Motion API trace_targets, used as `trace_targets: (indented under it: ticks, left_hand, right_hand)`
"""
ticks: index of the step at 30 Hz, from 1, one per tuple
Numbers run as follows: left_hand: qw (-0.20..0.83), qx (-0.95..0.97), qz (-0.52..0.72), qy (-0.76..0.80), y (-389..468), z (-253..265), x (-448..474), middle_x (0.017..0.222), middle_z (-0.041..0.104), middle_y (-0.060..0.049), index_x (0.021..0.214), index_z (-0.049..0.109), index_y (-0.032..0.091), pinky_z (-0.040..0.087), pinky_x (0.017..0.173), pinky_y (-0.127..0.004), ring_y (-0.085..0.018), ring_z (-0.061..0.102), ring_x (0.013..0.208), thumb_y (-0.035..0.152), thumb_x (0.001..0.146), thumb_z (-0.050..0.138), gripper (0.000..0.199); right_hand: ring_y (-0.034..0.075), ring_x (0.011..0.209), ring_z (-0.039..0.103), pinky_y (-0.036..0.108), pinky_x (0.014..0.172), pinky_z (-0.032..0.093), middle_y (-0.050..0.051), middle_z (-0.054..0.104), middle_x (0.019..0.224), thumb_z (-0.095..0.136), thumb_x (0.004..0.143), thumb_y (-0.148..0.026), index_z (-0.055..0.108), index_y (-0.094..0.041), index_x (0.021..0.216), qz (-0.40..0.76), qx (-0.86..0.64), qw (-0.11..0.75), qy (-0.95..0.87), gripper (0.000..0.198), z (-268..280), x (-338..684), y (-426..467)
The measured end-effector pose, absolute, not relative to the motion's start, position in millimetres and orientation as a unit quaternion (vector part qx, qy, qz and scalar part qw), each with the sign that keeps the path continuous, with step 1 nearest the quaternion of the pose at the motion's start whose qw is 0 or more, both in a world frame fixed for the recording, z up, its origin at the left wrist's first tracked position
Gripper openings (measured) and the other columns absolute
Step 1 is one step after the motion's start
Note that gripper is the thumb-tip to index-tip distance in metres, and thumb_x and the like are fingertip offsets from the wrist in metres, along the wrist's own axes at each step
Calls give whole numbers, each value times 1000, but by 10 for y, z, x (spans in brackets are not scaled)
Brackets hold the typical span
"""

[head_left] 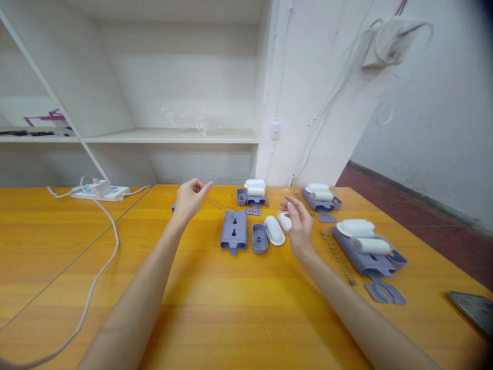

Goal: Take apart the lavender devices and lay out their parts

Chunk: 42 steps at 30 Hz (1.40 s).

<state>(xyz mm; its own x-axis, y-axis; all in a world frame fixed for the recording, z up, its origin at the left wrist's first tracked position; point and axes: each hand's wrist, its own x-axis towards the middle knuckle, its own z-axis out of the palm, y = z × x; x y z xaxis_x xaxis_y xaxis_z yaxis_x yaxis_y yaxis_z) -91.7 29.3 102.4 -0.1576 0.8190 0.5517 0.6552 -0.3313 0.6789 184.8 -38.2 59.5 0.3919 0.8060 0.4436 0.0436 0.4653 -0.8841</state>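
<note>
My left hand (189, 199) is above the table's back edge, fingers curled in and thumb stretched out; whatever is in the fingers is hidden. A metal coil spring (215, 203) runs rightward from beside it. Behind the wrist a bit of a purple piece (173, 206) shows. My right hand (300, 223) hovers with fingers loosely bent and apart, holding nothing visible. It partly covers a white oval piece (284, 222). Between the hands are a purple flat case (234, 231) with two keyhole slots, a small purple cup (259, 239) and a white oval lid (275, 230).
Similar sets of purple cases with white rollers sit at the back (256, 191), back right (321, 196) and right (367, 246). Flat purple plates (385, 293) and a spring (338, 254) lie nearby. A phone (472, 311) is far right; a power strip (100, 192) with cable is left.
</note>
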Motion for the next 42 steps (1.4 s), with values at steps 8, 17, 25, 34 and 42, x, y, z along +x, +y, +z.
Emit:
trace_targets:
  ticks: [8,17,25,34,42]
  left_hand:
    - [22,693,413,591,280,997,-1019,59,55,0,66,55,19,31,53,-24,-13,49,56,43,73,60,26]
    - [131,772,276,557,231,953,-899,53,52,1,67,55,18,27,43,-23,-11,47,44,53,77,52,36]
    - [176,833,201,485,146,905,-739,99,60,-7,102,58,20,46,77,-32,-23,58,90,63,58,66,62]
    - [180,870,51,456,2,789,-472,145,24,-12,142,16,34,25,105,-51,-39,23,133,63,32,78,129]
    - [176,877,29,447,-6,760,-436,138,34,-11,137,28,34,27,104,-52,-39,29,129,69,34,74,118]
  right_hand:
    - [20,86,59,32,72,46,7,65,94,51,83,-46,61,-17,106,253,-458,695,-494,37,590,1848,-384]
    - [19,83,59,30,68,44,7,65,94,53,83,-45,62,-17,104,267,-454,694,-492,36,563,1848,-378]
    - [20,88,59,34,76,45,8,65,97,51,83,-45,62,-17,105,253,-458,688,-503,37,546,1847,-363]
    - [21,88,59,35,78,45,8,65,96,52,82,-46,62,-17,102,253,-462,685,-503,36,558,1841,-368]
    - [21,91,58,35,80,43,8,64,99,52,82,-46,62,-17,103,257,-467,676,-509,37,513,1838,-354]
